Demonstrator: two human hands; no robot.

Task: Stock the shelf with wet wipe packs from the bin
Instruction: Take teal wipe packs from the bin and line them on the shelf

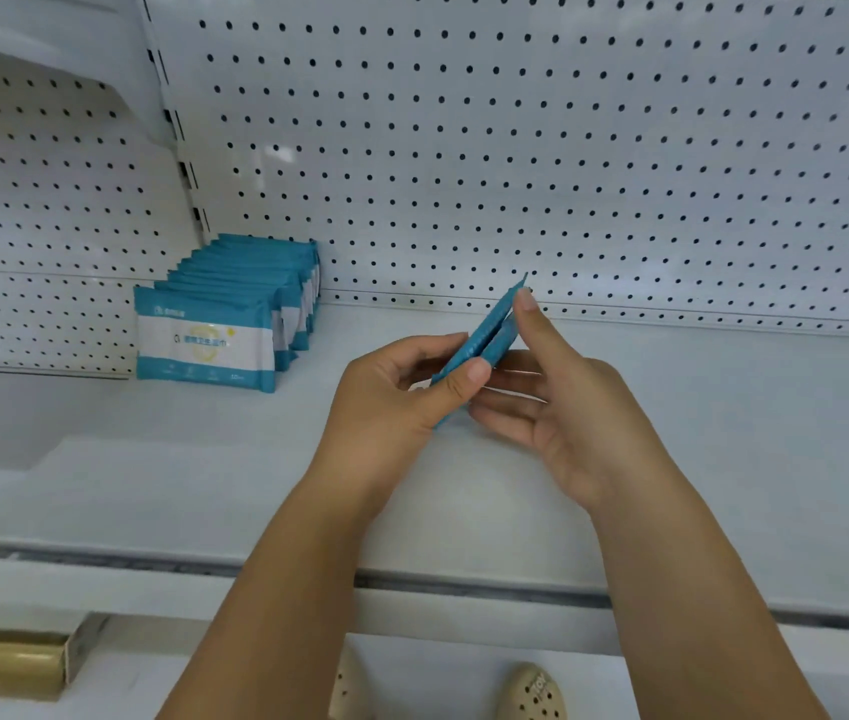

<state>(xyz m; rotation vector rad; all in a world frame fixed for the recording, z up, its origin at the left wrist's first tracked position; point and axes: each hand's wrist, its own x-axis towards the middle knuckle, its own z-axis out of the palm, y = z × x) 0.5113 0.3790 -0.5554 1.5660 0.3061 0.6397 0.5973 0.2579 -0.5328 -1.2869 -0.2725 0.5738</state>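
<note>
Both hands hold teal wet wipe packs (490, 337) edge-on above the middle of the white shelf (204, 459); they look like two packs pressed together. My left hand (401, 397) grips them from the left with thumb on top. My right hand (557, 407) supports them from the right, its index finger along the upper edge. A row of several teal-and-white wet wipe packs (227, 314) stands upright at the shelf's back left, against the pegboard (567, 148). The bin is out of view.
A white pegboard back wall rises behind the shelf. The shelf's front rail (464, 584) runs across below my forearms. A gold-coloured box (6, 662) lies at the lower left. Two beige shoes (531, 693) show on the floor below.
</note>
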